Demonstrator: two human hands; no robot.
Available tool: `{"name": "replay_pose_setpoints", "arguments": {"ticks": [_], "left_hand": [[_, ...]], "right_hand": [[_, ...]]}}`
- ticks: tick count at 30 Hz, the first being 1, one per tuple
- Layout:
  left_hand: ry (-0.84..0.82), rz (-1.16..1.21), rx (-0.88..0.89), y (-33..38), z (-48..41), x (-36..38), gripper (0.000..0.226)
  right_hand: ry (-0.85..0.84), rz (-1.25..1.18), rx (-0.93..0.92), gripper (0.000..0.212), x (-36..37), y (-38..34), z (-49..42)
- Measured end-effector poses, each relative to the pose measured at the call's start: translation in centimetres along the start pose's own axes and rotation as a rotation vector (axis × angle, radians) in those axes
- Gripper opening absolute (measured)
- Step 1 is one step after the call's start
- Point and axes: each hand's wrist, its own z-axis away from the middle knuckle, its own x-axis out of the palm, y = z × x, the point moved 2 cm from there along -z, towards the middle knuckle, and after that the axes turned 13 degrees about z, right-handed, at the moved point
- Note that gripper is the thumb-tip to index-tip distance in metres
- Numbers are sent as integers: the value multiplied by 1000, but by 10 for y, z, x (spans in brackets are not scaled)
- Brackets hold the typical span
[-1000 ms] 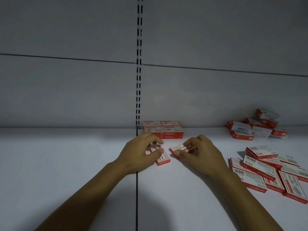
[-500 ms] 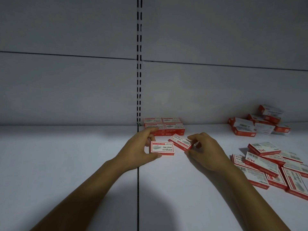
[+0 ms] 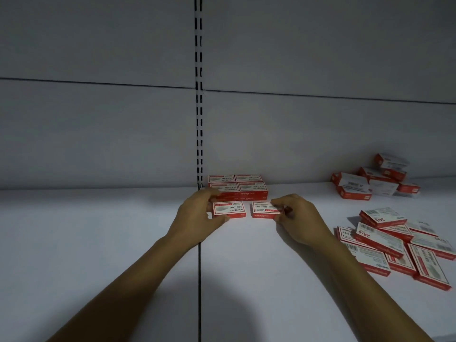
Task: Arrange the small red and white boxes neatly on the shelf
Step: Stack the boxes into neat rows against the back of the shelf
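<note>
White shelf [image 3: 98, 230], box [image 3: 229, 210] in left grip [image 3: 195, 215]

Place: I read this as a shop, looking at a display shelf [image 3: 98, 230].
Back wall: plain grey panels [image 3: 98, 132] with a seam running across, the kind I know from store gondolas.
Upright: a strip [image 3: 198, 95] with paired slots runs down between the panels to the shelf.
Shelf surface: flat and white, two boards meeting at a dark joint [image 3: 199, 280] in line with the strip.
Stock: many identical small red and white boxes [image 3: 249, 187], all one product.
Labels: barcodes [image 3: 366, 227] and "24/6" print show on the boxes at my right.
Layout: some boxes sit squared up in a block against the back panel, and others lie in loose heaps [image 3: 385, 243] to the right.
</note>
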Motion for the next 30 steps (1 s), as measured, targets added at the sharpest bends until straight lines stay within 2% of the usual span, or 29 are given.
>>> {"name": "replay_pose_setpoints", "arguments": {"ticks": [3, 6, 10, 15, 23, 27, 30], "left_hand": [[54, 17, -26, 0, -7, 2, 52], [101, 4, -25, 1, -10, 5, 61], [145, 4, -23, -3, -12, 5, 69], [134, 42, -24, -1, -12, 4, 70], [140, 17, -27, -3, -12, 6, 65], [151, 30, -49, -4, -13, 6, 68], [155, 39, -47, -3, -12, 5, 69]], "right_hand": [[8, -10, -12, 29, 2, -3, -8], [16, 0, -2, 28, 4, -2, -16], [19, -103, 34, 27, 8, -3, -22], [125, -251, 66, 32, 16, -5, -20], [156, -366, 41, 33, 22, -5, -18], [137, -351, 34, 33, 21, -6, -20], [66, -211, 61, 31, 15, -8, -20]]}}
